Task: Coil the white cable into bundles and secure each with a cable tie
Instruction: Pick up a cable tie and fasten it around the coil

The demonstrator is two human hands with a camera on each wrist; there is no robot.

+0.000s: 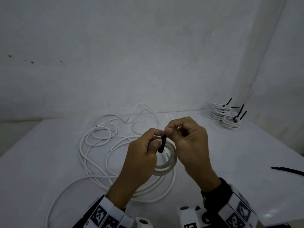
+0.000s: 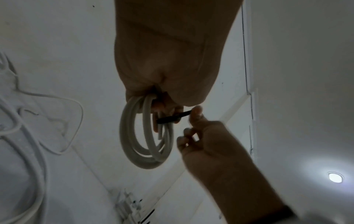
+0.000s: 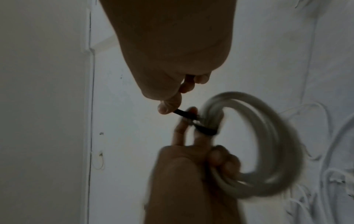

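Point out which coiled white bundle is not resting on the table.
The coil in the left hand, held up while the right hand pulls its black cable tie. The tied bundles rest at the table's far right corner.

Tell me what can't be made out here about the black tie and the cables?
- Whether the black cable tie is locked: head view, fingers cover its head; right wrist view is blurred.
- How many turns the held coil has: left hand hides part.
- The count of finished bundles: too small, overlapping.
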